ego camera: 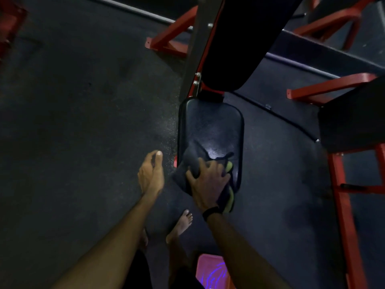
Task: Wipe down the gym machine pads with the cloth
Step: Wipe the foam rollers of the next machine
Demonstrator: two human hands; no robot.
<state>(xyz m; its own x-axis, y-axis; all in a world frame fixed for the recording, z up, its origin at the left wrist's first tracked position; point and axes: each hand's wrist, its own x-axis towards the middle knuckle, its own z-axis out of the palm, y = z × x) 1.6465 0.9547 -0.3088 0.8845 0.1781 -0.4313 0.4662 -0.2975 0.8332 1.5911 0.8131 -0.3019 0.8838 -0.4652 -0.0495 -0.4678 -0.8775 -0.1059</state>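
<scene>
While the right hand (pixel 208 184) is pressing down with spread fingers on a dark cloth (pixel 192 163), bunching it against the near end of the black seat pad (pixel 210 124), the left hand (pixel 151 174) is hanging free at about nine o'clock from the pad, fingers loosely curled and holding nothing. A strip of yellow-green trim on the cloth is peeking out past the right hand at roughly three to five o'clock. A black band (pixel 210 212) is circling the right wrist. At twelve o'clock from the seat, a black back pad (pixel 245 42) is rising along a grey post with red frame bars (pixel 173 36) behind. A bare foot (pixel 181 224) is standing on the dark floor (pixel 73 122) at six o'clock.
</scene>
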